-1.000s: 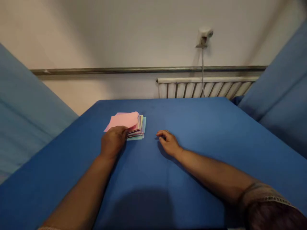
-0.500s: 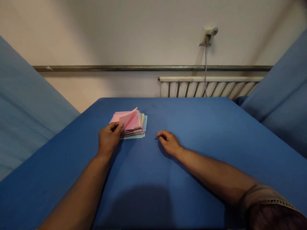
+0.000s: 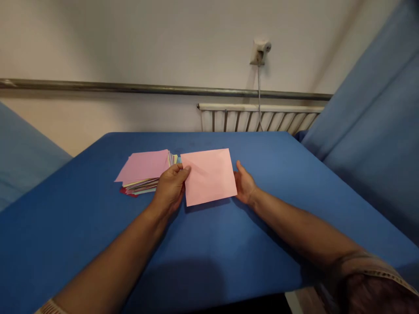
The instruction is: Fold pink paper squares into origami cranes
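Note:
A light pink sheet of paper [image 3: 209, 178] is held above the table, its face turned up towards me. My left hand [image 3: 169, 186] pinches its left edge, thumb on top. At the sheet's right edge is my right hand [image 3: 245, 184], thumb raised and apart; its fingertips are partly hidden behind the paper, so touching cannot be made out. Left of the sheet lies a thick stack of coloured paper [image 3: 144, 166], with a pink piece on top and yellow, green and red edges showing below. My left hand covers part of the stack's right side.
A blue-covered table [image 3: 262, 152] lies under everything. Blue curtains hang at the left [image 3: 29, 161] and right [image 3: 366, 100]. Behind the table are a metal rail [image 3: 147, 88], a white radiator [image 3: 255, 117] and a wall socket [image 3: 258, 52] with a plugged-in cable.
My left hand has lifted the pink sheet off the stack and carried it right. My right hand has opened beside its right edge. The view has swung slightly right.

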A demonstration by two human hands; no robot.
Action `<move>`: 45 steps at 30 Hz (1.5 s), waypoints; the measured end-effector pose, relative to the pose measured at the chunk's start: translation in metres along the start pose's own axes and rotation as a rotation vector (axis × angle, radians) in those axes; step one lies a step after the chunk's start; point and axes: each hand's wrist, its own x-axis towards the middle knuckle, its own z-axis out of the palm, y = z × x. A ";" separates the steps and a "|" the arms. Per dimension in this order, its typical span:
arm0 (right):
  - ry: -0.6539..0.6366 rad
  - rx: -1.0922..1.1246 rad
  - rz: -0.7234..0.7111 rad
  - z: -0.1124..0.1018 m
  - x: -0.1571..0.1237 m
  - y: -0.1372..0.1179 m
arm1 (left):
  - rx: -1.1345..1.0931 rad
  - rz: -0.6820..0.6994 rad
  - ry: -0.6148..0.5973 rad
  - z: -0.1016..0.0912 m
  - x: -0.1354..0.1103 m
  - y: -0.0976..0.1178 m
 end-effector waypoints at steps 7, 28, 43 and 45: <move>0.013 -0.183 -0.170 -0.024 -0.009 -0.002 | 0.112 -0.045 -0.016 -0.015 0.012 -0.042; 0.234 -0.452 -0.488 -0.026 -0.011 -0.007 | 0.959 0.849 -0.248 -0.019 -0.001 -0.031; 0.104 -0.231 -0.392 -0.028 -0.008 -0.006 | 0.656 0.475 -0.117 -0.017 0.008 -0.049; 0.141 -0.278 -0.468 -0.028 -0.007 -0.004 | 0.367 0.186 -0.032 -0.013 0.009 -0.052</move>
